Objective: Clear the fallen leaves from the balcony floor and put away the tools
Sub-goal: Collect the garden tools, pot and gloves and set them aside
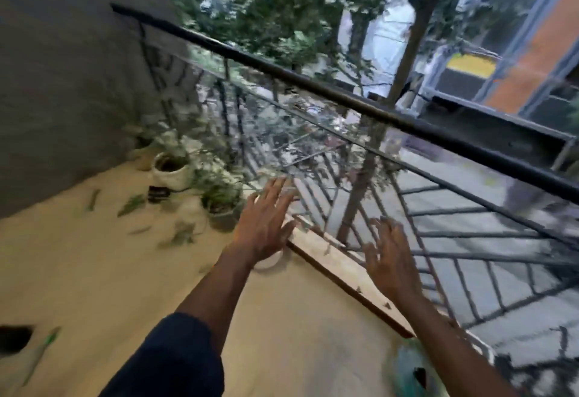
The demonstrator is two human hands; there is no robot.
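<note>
Looking down along a balcony floor (94, 271) bounded by a grey wall (62, 67) at left and a dark metal railing (313, 83) at right; motion blur softens all detail. Fallen leaves (131, 204) lie scattered on the floor near the wall, with a second cluster (180, 235) just beside a potted plant (221, 208). A white pot (170, 167) stands in the far corner by the railing, with a small black object (158, 193) in front of it. A pale raised ledge (344, 271) runs along the foot of the railing. A white round object (269, 262) lies on the floor, partly hidden by the left hand (264, 224). At lower left lies a pale, green-tipped object (40, 349); what it is cannot be told. A teal object (407, 368) shows at the lower edge by the right forearm. Trees (266, 4) stand beyond the railing. Left hand: palm down, fingers straight and spread, holding nothing, above the white round object. Right hand (390, 263): likewise spread and holding nothing, in front of the ledge and railing bars; contact with either cannot be judged.
</note>
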